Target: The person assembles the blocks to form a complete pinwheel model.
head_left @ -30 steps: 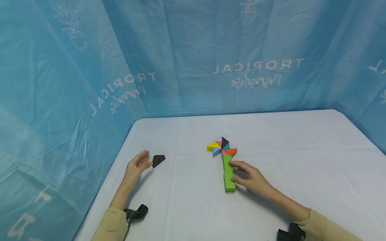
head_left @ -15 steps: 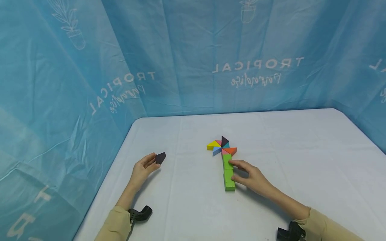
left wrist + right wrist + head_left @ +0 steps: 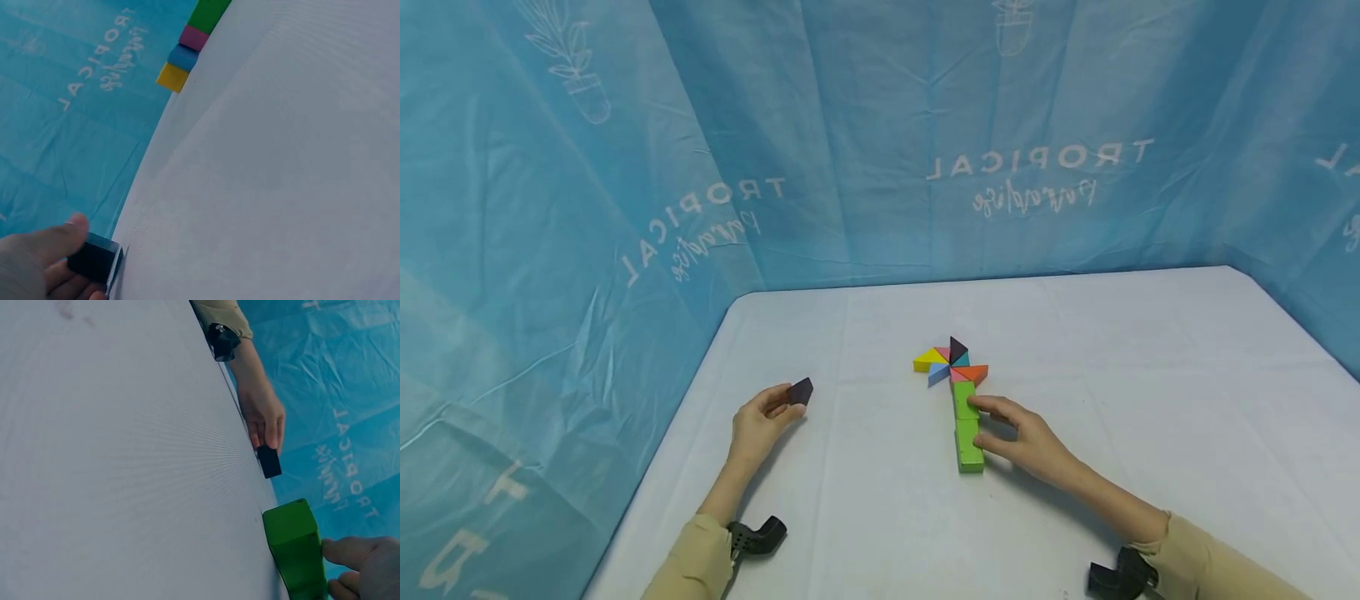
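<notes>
My left hand (image 3: 763, 425) pinches a dark, flat-sided wooden block (image 3: 801, 391) between thumb and fingers at the left of the table. In the left wrist view this block (image 3: 95, 259) stands tilted beneath the thumb. On the table, a nearer green block (image 3: 969, 450) and a farther green block (image 3: 965, 402) lie end to end in a column. My right hand (image 3: 1030, 442) rests its thumb against the nearer one and a finger against the farther one, both from the right side. Above the column, several triangular blocks form a pinwheel, among them yellow (image 3: 930, 358) and orange triangles (image 3: 975, 372).
A white cloth covers the table (image 3: 872, 517). Blue printed curtains (image 3: 865, 167) hang behind it and at both sides. Each wrist wears a black camera mount, such as the left mount (image 3: 760, 537).
My left hand has closed its fingers on the dark block, tilted it up and shifted slightly to the right. My right hand stays at the green blocks.
</notes>
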Demonstrator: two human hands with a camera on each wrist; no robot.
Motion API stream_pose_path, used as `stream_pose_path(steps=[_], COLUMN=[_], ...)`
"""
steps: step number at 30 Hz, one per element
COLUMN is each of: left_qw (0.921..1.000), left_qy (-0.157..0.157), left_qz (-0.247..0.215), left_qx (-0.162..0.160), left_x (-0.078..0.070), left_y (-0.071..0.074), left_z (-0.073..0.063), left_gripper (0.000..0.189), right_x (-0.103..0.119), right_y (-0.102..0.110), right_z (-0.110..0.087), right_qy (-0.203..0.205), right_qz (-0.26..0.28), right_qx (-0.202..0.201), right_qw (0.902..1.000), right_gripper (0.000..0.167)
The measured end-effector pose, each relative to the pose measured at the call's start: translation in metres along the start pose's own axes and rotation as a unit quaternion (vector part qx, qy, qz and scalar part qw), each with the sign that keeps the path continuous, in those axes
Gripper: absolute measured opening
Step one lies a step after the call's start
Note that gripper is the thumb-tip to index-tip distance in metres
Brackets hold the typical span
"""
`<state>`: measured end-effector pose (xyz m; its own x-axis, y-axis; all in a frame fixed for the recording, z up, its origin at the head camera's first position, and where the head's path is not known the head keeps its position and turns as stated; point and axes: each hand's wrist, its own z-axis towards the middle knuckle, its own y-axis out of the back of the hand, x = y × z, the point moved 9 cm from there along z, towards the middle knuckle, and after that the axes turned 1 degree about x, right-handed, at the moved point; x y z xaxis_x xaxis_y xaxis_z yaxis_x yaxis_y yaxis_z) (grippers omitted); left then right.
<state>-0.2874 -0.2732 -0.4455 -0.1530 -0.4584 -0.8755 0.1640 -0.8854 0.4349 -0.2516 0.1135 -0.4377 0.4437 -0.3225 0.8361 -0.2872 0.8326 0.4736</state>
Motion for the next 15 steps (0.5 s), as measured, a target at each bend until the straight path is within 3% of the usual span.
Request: stream_pose_path(steps=[8,15], left_qw=[0.9981,0.9967], left_qy=[0.026,0.003], left_qz=[-0.049,-0.079], left_qx=[-0.026,-0.016], left_x=[-0.018,-0.038], left_y=[0.012,-0.003], left_z=[0.002,0.002], left_gripper=[0.048,0.042], right_x=[0.002,-0.001], right_y=[0.001,0.002], right_z=[-0.001,0.000], right_qy=[0.013,0.006], right_qz=[0.008,0.000], right_qx=[-0.003,0.001], right_qw=[0.9999,1.0000], right_gripper=[0.053,0.055])
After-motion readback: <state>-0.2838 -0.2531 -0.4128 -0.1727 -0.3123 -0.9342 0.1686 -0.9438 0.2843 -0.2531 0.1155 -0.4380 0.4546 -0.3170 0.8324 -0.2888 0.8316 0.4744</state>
